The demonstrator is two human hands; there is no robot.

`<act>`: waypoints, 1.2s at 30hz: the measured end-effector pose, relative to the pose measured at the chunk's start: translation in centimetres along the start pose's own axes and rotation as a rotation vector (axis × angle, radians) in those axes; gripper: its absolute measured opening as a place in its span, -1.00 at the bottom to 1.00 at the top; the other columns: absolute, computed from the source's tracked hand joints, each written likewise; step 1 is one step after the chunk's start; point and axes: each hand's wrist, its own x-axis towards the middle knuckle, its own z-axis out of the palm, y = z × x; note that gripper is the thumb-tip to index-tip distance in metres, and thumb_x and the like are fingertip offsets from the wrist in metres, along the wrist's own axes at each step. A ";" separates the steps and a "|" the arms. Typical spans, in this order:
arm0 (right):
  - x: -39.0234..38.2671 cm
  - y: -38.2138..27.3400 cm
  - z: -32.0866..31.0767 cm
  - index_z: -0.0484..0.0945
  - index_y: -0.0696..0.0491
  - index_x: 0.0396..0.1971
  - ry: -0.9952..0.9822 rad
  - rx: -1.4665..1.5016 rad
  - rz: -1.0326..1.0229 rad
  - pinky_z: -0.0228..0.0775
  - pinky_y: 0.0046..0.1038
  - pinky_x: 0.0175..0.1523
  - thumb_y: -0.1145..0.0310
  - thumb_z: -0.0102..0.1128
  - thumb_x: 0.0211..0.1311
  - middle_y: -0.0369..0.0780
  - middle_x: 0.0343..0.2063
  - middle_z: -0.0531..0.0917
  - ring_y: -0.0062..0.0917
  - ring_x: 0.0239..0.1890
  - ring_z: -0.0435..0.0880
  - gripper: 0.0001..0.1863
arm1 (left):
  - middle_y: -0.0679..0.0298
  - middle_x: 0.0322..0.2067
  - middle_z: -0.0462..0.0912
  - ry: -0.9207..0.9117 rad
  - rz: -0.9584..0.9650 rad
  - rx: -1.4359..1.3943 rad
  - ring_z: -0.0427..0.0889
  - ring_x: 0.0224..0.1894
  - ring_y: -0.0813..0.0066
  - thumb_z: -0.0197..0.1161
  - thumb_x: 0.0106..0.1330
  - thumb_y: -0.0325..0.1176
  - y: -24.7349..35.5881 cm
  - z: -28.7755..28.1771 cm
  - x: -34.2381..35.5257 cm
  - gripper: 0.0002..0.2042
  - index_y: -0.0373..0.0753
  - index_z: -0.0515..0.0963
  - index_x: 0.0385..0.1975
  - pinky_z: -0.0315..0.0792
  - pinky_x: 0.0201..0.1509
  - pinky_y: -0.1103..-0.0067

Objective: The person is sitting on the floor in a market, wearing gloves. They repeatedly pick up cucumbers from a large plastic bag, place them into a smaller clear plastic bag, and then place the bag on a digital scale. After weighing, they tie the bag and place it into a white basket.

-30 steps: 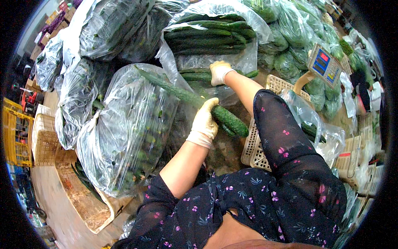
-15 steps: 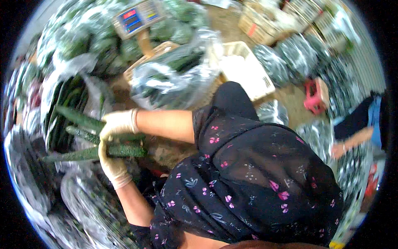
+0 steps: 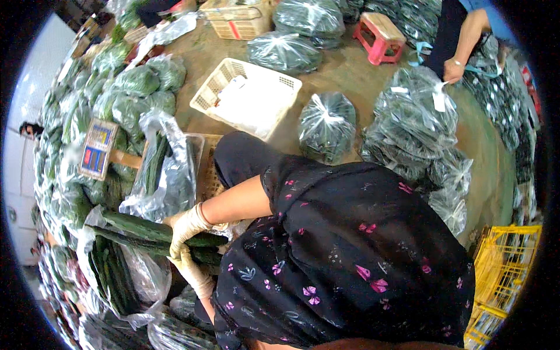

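Observation:
Both my hands wear pale gloves and close on a bunch of long dark green cucumbers (image 3: 134,226), which lie roughly level. My right hand (image 3: 188,226) wraps over them from above. Just below, my left hand (image 3: 191,269) grips the near side; some of its fingers are hidden. Under the left ends of the bunch, an open clear plastic bag (image 3: 153,269) holds more cucumbers (image 3: 109,271). Beyond my hands, another clear bag (image 3: 174,184) with cucumbers in it lies by a scale with a display (image 3: 96,153).
A cream crate (image 3: 201,96) with white sheets stands ahead. Tied bags of green produce (image 3: 328,125) sit on the floor and pile up at left. At far right another person's hand (image 3: 454,70) touches a tied bag. A pink stool (image 3: 379,44) and yellow wire rack (image 3: 506,265) stand farther right.
My view has swung, so the crate and scale now appear farther left. The held cucumbers, fanned apart before, are now closer together, beside the open bag and the bag by the scale.

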 end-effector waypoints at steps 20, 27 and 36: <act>-2.9 0.1 -6.2 0.46 0.11 0.15 -0.269 0.866 -0.265 0.30 -0.41 0.25 0.43 0.39 0.05 -0.26 0.00 0.61 -0.50 0.05 0.54 -0.41 | 0.22 0.11 0.47 -0.236 0.225 -0.126 0.48 0.09 0.38 0.18 0.30 -0.47 8.6 7.9 2.3 -0.45 -0.27 0.20 0.30 0.38 0.20 0.47; -1.0 1.8 -5.9 0.50 0.05 0.10 -0.089 0.609 -0.225 0.35 -0.42 0.17 0.35 0.46 0.01 -0.30 -0.02 0.61 -0.52 0.00 0.54 -0.41 | 0.08 0.31 0.19 -0.241 0.308 0.050 0.17 0.34 0.30 0.09 0.42 -0.17 7.5 8.7 3.8 -0.30 -0.35 -0.07 0.41 0.04 0.41 0.47; -2.5 0.7 -8.4 0.54 0.13 0.00 -0.089 0.972 -0.146 0.46 -0.36 0.12 0.39 0.28 0.08 -0.24 -0.13 0.65 -0.42 -0.10 0.62 -0.56 | -0.02 0.42 0.00 -0.342 0.216 -0.151 -0.04 0.46 0.28 0.06 0.44 -0.12 7.7 8.4 4.9 -0.26 -0.38 -0.15 0.43 -0.13 0.46 0.51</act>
